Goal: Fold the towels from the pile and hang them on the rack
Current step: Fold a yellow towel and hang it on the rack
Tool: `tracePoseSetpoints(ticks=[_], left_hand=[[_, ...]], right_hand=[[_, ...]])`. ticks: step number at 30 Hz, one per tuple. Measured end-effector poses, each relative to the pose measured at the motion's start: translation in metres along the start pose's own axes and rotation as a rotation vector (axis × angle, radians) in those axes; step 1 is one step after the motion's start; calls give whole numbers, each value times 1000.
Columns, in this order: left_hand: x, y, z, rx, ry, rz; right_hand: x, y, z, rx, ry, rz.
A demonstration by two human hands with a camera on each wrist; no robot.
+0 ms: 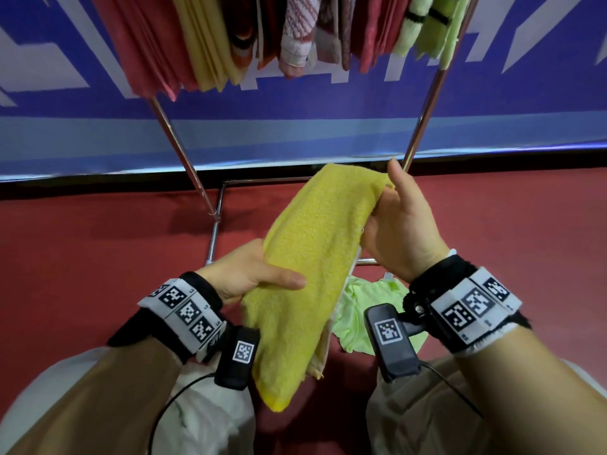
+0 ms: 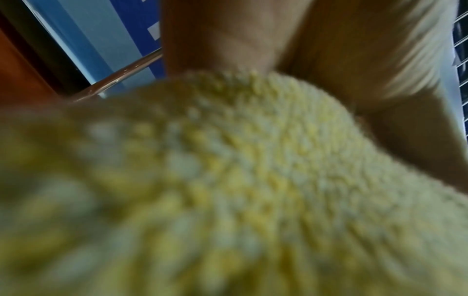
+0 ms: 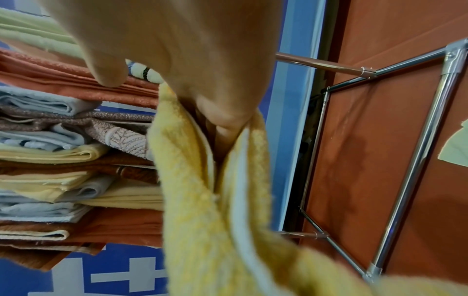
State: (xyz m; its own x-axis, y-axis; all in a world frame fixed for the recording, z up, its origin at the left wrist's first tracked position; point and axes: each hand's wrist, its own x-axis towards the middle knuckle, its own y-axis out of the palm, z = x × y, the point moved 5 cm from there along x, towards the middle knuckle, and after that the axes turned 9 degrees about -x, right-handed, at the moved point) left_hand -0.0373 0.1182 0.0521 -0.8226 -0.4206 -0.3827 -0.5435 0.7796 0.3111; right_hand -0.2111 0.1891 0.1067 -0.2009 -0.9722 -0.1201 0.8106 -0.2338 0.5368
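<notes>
Above red floor (image 1: 98, 241), left hand (image 1: 243, 274) and right hand (image 1: 404, 231) pinch yellow towel (image 1: 305, 257) at ends.

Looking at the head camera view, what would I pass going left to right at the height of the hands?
Left hand, thumb lying on top of the cloth → yellow towel, held slanting between both hands → right hand, pinching the towel's far end.

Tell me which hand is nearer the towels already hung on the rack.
Right. The right hand holds the upper end of the yellow towel, up toward the hung towels; the left hand grips it lower, farther back.
</notes>
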Motion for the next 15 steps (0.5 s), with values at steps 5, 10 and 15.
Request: tracePoseSetpoints(ticks=[5,10,15], left_hand=[[-4,4,-10,-87,52,29],[-3,4,-21,-186,144,0],[-2,-2,-31,-264,228,-95]], right_hand=[[4,-11,-6,-29,39,-61],[1,-18,-7,-69,103,-171],[1,-25,-10,-168,175,-215]])
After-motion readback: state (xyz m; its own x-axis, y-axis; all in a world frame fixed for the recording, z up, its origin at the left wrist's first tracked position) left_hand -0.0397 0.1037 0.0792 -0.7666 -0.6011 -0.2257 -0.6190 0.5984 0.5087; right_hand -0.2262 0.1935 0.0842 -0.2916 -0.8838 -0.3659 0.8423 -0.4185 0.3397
